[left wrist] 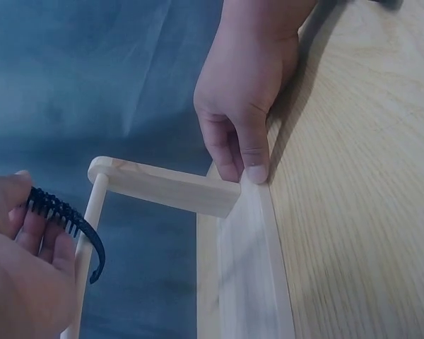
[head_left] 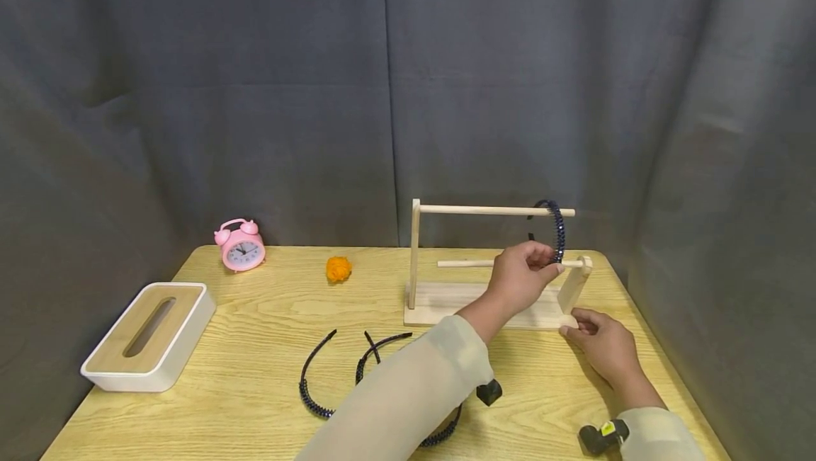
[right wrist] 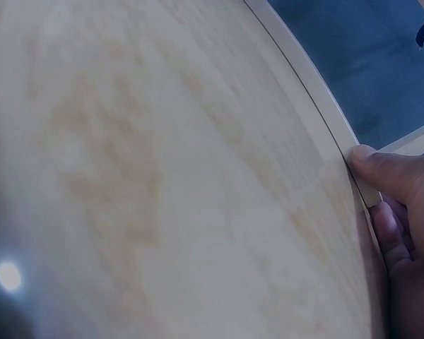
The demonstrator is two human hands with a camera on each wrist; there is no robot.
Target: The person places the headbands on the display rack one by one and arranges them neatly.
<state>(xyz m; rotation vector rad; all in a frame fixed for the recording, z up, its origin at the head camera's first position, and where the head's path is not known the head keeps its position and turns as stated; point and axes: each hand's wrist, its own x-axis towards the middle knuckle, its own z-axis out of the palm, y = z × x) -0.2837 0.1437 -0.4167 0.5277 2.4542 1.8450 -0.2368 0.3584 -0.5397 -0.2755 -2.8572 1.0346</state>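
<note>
My left hand [head_left: 519, 278] pinches a dark beaded headband [head_left: 559, 231] by its lower part, between thumb and fingers. The band's arch loops over the right end of the upper bar of a wooden rack [head_left: 440, 303]. In the left wrist view, the headband [left wrist: 60, 210] shows comb-like teeth and overlaps the lower bar [left wrist: 92, 219]. My right hand [head_left: 605, 348] grips the rack's base at its front right corner, with the thumb on top. More dark headbands [head_left: 312, 401] lie on the table, partly hidden behind my left sleeve.
A white tissue box [head_left: 191, 337] with a wooden lid stands at the table's left. Farther back are a pink alarm clock [head_left: 244, 252] and a small orange ball-like item [head_left: 338, 269]. Grey curtains [head_left: 287, 93] enclose the wooden table [head_left: 255, 348] behind and at both sides.
</note>
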